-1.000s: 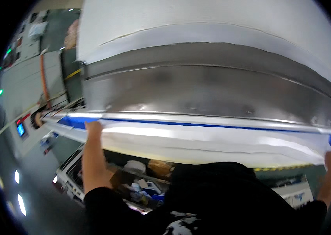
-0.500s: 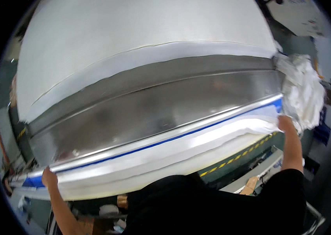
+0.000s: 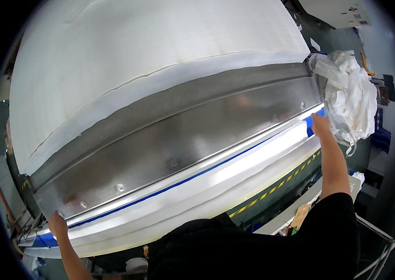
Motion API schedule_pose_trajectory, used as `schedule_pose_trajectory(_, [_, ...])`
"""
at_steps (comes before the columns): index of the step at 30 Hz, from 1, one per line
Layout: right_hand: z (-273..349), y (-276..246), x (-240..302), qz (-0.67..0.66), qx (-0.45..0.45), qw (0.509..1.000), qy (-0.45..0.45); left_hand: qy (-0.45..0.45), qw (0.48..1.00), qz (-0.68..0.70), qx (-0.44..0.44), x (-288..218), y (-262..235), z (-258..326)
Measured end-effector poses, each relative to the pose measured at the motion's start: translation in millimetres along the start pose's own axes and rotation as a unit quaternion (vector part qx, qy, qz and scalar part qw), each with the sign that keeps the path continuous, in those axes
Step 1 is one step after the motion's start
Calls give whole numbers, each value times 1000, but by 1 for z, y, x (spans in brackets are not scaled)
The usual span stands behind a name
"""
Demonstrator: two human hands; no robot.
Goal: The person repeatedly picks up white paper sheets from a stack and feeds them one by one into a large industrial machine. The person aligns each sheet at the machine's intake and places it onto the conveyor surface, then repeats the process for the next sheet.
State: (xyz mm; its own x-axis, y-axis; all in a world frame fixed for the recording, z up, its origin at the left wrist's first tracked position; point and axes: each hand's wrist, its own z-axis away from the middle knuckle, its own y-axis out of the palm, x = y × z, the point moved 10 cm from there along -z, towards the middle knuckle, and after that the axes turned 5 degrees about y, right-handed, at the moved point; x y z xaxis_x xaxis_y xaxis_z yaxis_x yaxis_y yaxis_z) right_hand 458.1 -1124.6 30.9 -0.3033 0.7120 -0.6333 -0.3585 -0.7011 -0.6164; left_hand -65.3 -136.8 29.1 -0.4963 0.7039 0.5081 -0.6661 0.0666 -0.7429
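Note:
A wide sheet of white fabric [image 3: 160, 56] lies over a large machine, above a sloping metal plate [image 3: 183, 140]. Along the plate's lower edge runs a band of white fabric [image 3: 197, 191] with a blue strip. My left hand [image 3: 57, 225] presses on the band's left end, close to a blue patch. My right hand [image 3: 321, 126] rests on the band's right end, beside another blue patch. Both arms are spread wide, in black sleeves. Whether the fingers pinch the fabric or just lie on it is unclear.
A heap of crumpled white fabric or bags [image 3: 351, 93] sits at the machine's right end. Yellow-and-black hazard tape [image 3: 277, 186] marks the machine's lower front. A white table frame [image 3: 375, 233] stands at the lower right.
The view has swung further to the left and tilted, so the machine now slopes across the picture. Both hands stay at the ends of the fabric band.

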Motion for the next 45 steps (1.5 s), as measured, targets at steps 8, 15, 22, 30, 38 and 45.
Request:
schedule_pose_trajectory(8, [14,-70,75,-189,-50,981,16,16,980,64,-189,-14,-14,-29])
schedule_pose_trajectory(15, [78,-228,299,-410,-60,885,-212,-11,923,150,-354,-55,-49,-39])
schedule_pose_trajectory(22, [186,-439,545,-387,-93,786,-473,-3,871,306,-383,-60,-55,-46])
schedule_pose_trajectory(30, [277,-635,760,-397,-168,683,-589,15,835,382,-396,-54,-62,-46])
schedule_pose_trajectory(38, [287,-694,851,-419,-196,655,-598,25,829,428,-358,-54,-56,-54])
schedule_pose_trajectory(45, [279,-695,851,-414,-227,683,-558,26,804,471,-363,-39,-63,-56])
